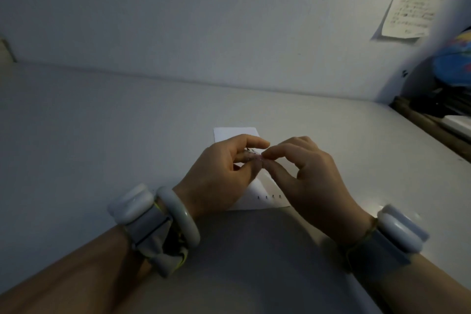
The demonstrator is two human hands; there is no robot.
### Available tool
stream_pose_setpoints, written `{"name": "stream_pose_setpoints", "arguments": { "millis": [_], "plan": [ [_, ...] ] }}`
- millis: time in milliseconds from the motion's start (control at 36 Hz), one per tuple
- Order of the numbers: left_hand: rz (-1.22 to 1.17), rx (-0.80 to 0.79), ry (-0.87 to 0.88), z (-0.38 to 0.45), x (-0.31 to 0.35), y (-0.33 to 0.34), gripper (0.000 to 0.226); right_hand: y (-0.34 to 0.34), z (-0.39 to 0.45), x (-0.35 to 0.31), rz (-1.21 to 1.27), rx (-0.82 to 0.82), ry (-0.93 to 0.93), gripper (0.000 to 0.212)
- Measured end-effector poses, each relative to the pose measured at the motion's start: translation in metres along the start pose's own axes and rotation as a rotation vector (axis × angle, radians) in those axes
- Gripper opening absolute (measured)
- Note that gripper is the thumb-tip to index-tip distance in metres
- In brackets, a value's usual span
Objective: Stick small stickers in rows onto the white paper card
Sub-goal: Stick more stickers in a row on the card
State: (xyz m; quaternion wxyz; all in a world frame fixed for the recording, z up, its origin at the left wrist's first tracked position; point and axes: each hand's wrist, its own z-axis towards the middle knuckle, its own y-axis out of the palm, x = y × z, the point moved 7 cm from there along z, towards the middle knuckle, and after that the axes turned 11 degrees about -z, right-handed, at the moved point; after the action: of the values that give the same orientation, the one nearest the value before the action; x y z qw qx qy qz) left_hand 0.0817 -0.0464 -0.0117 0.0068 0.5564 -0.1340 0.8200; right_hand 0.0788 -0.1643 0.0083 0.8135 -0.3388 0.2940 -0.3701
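From the head view, your left hand curls its fingers round a small sticker strip, thumb below and forefinger above. Your right hand pinches the strip's end between thumb and forefinger, the other fingers bent; whether a sticker has come free is too small to tell. Both hands hover over the card, which lies flat on the table and shows a row of small stickers near its close edge. Notes hang on the wall behind.

Both hands above card on table
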Motion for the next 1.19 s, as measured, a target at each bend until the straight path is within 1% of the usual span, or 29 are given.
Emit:
{"name": "stream_pose_setpoints", "arguments": {
  "millis": [111, 278, 389, 528, 639, 722, 1028, 1194],
  "plan": [
    [0.005, 0.016, -0.010, 0.0006, -0.0012, -0.0007, 0.020, -0.0007, -0.0004, 0.0011, -0.009, 0.016, -0.002, 0.006],
    [0.039, 0.028, -0.017, 0.0011, -0.0022, -0.0005, 0.021, -0.0012, -0.0012, -0.0007, -0.007, 0.005, 0.003, 0.007],
    [0.042, 0.024, -0.022, 0.0004, -0.0022, -0.0006, 0.022, 0.0019, -0.0012, -0.0020, -0.017, -0.034, 0.012, 0.009],
    [0.044, 0.030, -0.028, 0.0006, -0.0020, -0.0013, 0.022, 0.0045, -0.0012, 0.0017, -0.008, -0.039, 0.036, 0.005],
    [0.068, 0.064, -0.002, 0.0022, -0.0029, -0.0064, 0.019, 0.0045, -0.0005, 0.0044, 0.031, -0.037, 0.047, 0.003],
    [0.084, 0.078, 0.022, 0.0026, -0.0024, -0.0085, 0.023, 0.0046, 0.0000, 0.0051, 0.049, -0.041, 0.042, 0.003],
    [0.078, 0.075, 0.025, 0.0026, -0.0021, -0.0079, 0.023, 0.0050, 0.0001, 0.0049, 0.124, -0.044, 0.066, 0.011],
    [0.004, 0.057, 0.003, 0.0024, -0.0021, -0.0056, 0.020, 0.0059, -0.0003, 0.0036, 0.115, -0.072, 0.076, 0.011]
  ]
}}
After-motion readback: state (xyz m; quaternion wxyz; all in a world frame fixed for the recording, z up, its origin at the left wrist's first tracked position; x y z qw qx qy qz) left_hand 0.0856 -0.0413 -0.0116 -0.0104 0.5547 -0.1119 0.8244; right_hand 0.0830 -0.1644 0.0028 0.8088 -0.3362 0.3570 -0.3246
